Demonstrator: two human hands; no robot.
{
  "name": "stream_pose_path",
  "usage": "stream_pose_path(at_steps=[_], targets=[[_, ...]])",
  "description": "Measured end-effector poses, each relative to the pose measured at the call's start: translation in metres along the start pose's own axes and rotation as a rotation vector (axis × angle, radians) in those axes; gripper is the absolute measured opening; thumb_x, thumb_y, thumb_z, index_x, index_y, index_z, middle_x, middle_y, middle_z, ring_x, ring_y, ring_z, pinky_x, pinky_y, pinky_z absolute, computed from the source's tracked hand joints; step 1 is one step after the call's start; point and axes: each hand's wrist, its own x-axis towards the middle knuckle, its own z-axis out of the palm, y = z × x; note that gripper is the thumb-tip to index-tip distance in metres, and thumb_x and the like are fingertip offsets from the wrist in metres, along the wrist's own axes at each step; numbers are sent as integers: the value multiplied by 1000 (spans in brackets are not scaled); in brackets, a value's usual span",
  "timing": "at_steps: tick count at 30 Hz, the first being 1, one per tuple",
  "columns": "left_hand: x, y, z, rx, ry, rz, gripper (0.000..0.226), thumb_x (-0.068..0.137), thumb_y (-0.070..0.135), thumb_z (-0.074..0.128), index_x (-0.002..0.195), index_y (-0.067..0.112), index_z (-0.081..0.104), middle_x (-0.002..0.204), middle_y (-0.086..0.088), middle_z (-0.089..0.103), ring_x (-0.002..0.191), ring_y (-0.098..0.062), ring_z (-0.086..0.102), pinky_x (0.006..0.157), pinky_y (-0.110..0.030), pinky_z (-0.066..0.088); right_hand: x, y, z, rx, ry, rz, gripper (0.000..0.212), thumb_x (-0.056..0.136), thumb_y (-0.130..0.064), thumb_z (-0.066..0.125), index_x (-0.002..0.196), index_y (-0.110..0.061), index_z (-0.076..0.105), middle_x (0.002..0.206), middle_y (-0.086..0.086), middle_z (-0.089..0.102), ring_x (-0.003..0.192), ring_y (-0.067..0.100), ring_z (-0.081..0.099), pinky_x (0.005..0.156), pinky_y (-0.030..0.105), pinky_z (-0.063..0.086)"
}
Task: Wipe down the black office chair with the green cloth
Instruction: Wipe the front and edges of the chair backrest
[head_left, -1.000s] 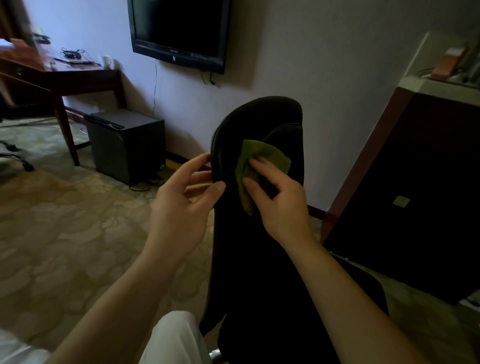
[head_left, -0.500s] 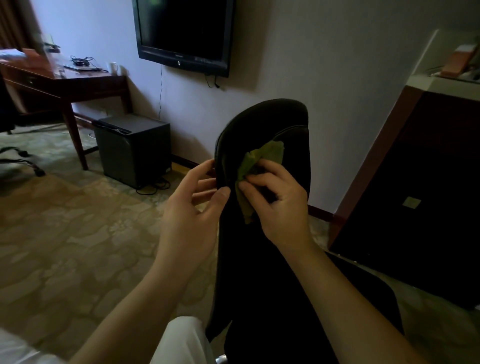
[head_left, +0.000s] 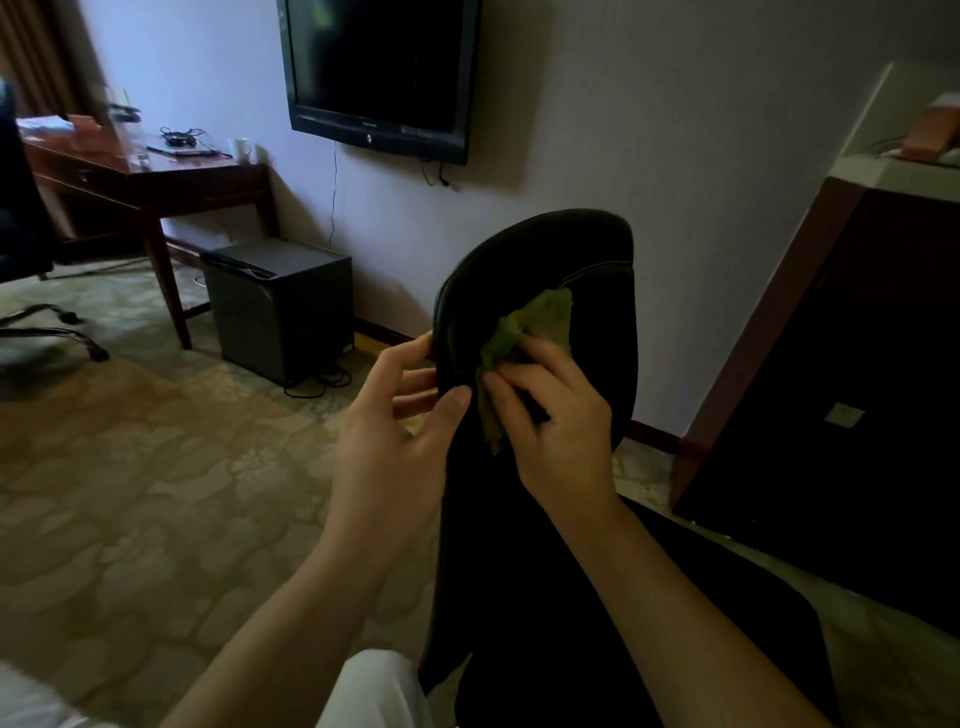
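Observation:
The black office chair (head_left: 566, 260) stands right in front of me, its tall padded backrest seen almost edge-on, its seat dark at the lower right. My right hand (head_left: 558, 431) presses the crumpled green cloth (head_left: 530, 332) against the upper part of the backrest, fingers pinching the cloth. My left hand (head_left: 395, 436) grips the backrest's left edge, thumb on the front face and fingers curled behind it.
A wall TV (head_left: 379, 73) hangs above. A small black cabinet (head_left: 280, 301) with cables sits by the wall, next to a wooden desk (head_left: 150, 176). A dark wooden cabinet (head_left: 841, 374) stands close on the right. Another chair's wheeled base (head_left: 57, 332) is at far left. Patterned carpet (head_left: 156, 493) covers the floor.
The cloth has bunched up under my right hand, which has slid slightly down the backrest. My left hand stays on the backrest edge. My view has shifted left.

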Motion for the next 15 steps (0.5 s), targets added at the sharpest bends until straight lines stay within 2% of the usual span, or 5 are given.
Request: stream_pose_path(at_steps=[4, 9, 11, 13, 15], targets=[[1, 1, 2, 17, 5, 6, 36, 95, 16, 68, 117, 44, 60, 98, 22, 70, 95, 1, 68, 68, -13, 55, 2, 5, 1, -30, 1, -68, 13, 95, -14, 68, 98, -4, 76, 120, 10, 68, 114, 23, 65, 98, 39, 53], [5, 1, 4, 14, 11, -7, 33, 96, 17, 67, 120, 40, 62, 100, 15, 71, 96, -1, 68, 70, -14, 55, 16, 10, 1, 35, 33, 65, 9, 91, -14, 72, 86, -7, 75, 114, -4, 63, 102, 4, 62, 89, 13, 47], [8, 2, 7, 23, 18, -12, 33, 97, 17, 66, 121, 39, 62, 101, 13, 70, 95, 1, 67, 69, -13, 54, 19, 10, 5, 52, 61, 115, 11, 91, -17, 72, 85, -8, 75, 113, -4, 64, 100, 4, 62, 87, 16, 49], [11, 2, 7, 41, 25, -15, 33, 97, 17, 66, 121, 39, 61, 101, 14, 69, 94, 4, 65, 67, -10, 52, 15, 6, 12, 68, 92, 179, 12, 92, -20, 72, 87, -9, 76, 114, -2, 67, 105, 9, 64, 90, 26, 53], [14, 2, 7, 40, 25, -15, 33, 97, 17, 66, 122, 38, 61, 101, 14, 68, 93, 4, 65, 65, -10, 52, 10, 2, 17, 59, 107, 191, 12, 93, -19, 71, 90, -10, 77, 115, -1, 67, 110, 13, 65, 94, 28, 53]])
